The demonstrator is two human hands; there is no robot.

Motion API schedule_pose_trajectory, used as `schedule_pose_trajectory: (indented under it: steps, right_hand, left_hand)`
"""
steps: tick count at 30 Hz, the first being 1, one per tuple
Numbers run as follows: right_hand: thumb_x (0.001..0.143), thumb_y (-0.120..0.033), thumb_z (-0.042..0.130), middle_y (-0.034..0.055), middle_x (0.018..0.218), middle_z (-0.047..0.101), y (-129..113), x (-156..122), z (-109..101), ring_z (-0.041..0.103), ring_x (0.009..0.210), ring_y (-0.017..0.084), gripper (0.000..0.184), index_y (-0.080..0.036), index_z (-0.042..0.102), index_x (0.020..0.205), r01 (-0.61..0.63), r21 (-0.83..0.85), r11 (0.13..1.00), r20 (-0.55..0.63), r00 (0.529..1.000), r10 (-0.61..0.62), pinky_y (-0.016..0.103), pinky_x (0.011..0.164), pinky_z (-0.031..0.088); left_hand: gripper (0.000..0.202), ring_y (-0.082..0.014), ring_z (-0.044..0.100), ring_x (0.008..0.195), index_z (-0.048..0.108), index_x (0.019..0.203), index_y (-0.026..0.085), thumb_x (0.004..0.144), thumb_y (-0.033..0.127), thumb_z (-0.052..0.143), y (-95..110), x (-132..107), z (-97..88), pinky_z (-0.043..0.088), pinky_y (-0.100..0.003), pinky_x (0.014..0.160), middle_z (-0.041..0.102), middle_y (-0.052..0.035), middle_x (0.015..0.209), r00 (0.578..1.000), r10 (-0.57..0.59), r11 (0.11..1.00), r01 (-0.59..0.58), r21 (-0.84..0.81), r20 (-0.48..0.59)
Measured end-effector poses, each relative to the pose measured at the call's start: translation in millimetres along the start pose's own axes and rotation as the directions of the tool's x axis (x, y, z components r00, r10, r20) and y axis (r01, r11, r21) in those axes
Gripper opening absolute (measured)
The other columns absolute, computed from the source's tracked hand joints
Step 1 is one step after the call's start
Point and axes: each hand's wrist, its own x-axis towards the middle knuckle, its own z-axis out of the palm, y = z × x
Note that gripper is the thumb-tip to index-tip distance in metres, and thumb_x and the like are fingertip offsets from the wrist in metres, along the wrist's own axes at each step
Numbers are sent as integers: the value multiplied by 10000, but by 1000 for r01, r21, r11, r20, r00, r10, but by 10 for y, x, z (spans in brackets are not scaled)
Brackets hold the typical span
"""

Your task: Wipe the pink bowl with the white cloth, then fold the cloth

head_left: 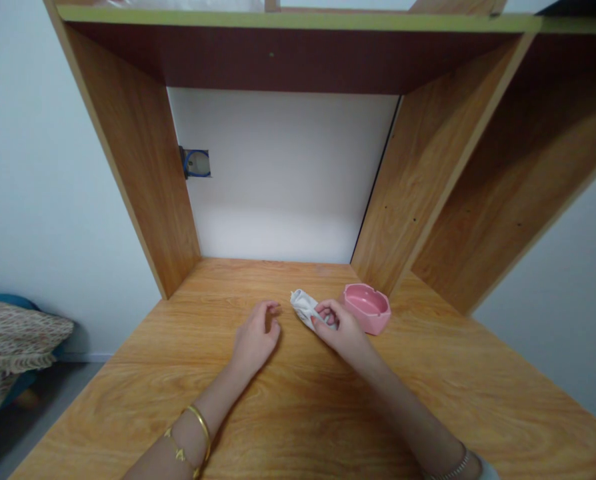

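My right hand [339, 328] is closed around a small white cloth [303, 305] that rests on the wooden desk [298, 413]. The cloth's free end sticks out to the upper left of my fingers. My left hand [257, 337] lies on the desk just left of the cloth, fingers loosely curled and apart, holding nothing. A pink ashtray [367, 307] sits on the desk right beside my right hand, on its far right side.
Wooden side panels [143, 173] and a shelf [288, 53] overhead frame the desk's back recess. A blue-edged wall opening [197, 163] shows on the white back wall. A patterned fabric [13, 340] lies at lower left, off the desk.
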Motion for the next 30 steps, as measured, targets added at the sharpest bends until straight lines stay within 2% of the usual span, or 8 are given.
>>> schedule_pose_trajectory:
  steps: [4, 7, 10, 13, 18, 21, 26, 30]
  right_hand:
    - [648, -314, 551, -35, 558, 489, 34, 5, 35, 426, 527, 113, 129, -192, 526, 682, -66, 137, 988, 60, 996, 59, 234, 504, 362]
    - [636, -320, 568, -39, 558, 497, 39, -8, 75, 427, 514, 105, 141, -191, 534, 684, -97, 197, 976, 88, 993, 81, 230, 492, 361]
    - [607, -351, 607, -39, 564, 514, 8, -7, 81, 448, 505, 99, 191, -191, 522, 666, -142, 301, 943, 85, 989, 122, 227, 487, 363]
    - [570, -402, 653, -44, 558, 540, -68, 1, 40, 470, 483, 91, 270, -193, 503, 652, -218, 428, 877, 151, 974, 169, 217, 470, 352]
    - [526, -417, 715, -64, 549, 560, -193, -2, -40, 492, 481, 75, 352, -189, 491, 673, -323, 600, 732, 282, 942, 185, 197, 486, 349]
    - [529, -411, 727, -70, 551, 568, -225, -9, -58, 504, 480, 73, 369, -192, 477, 688, -367, 669, 647, 329, 926, 185, 193, 497, 361]
    - [581, -374, 706, -52, 602, 584, -265, -14, -113, 543, 538, 101, 319, -205, 472, 716, -342, 768, 542, 303, 939, 163, 233, 566, 422]
    - [619, -349, 667, -21, 666, 596, -290, 6, -209, 578, 639, 145, 259, -213, 489, 748, -323, 814, 483, 286, 946, 150, 295, 658, 463]
  left_hand:
    - [229, -181, 604, 850, 567, 954, 193, 825, 257, 388, -45, 11, 38, 441, -291, 763, 660, -37, 894, 991, -63, 997, 67, -34, 117]
    - [230, -188, 595, 889, 590, 936, 191, 822, 276, 408, -49, 9, 44, 432, -288, 785, 659, -40, 944, 987, -68, 998, 70, -6, 144]
    - [219, -189, 573, 950, 593, 953, 197, 798, 228, 440, -25, -4, 39, 407, -298, 844, 645, -36, 1007, 989, -48, 999, 44, 29, 140]
    - [220, -187, 561, 980, 591, 961, 203, 797, 223, 447, 4, -13, 32, 394, -303, 868, 635, -35, 1043, 989, -58, 997, 52, 50, 134]
    - [249, -193, 584, 934, 583, 967, 202, 849, 300, 388, 22, -14, 20, 424, -295, 803, 649, -37, 1006, 980, -81, 996, 73, 48, 184]
    - [249, -184, 580, 944, 578, 981, 205, 849, 302, 390, 11, -24, 39, 419, -287, 818, 642, -38, 1021, 979, -34, 999, 30, 23, 202]
    - [290, -183, 524, 1055, 522, 1085, 184, 836, 288, 417, 3, -43, 89, 383, -306, 908, 579, -65, 1146, 983, 32, 999, -24, -44, 179]
    - [476, -205, 473, 1122, 428, 1206, 186, 753, 280, 540, 61, -72, 58, 363, -329, 940, 487, -83, 1263, 968, 90, 996, -84, -35, 235]
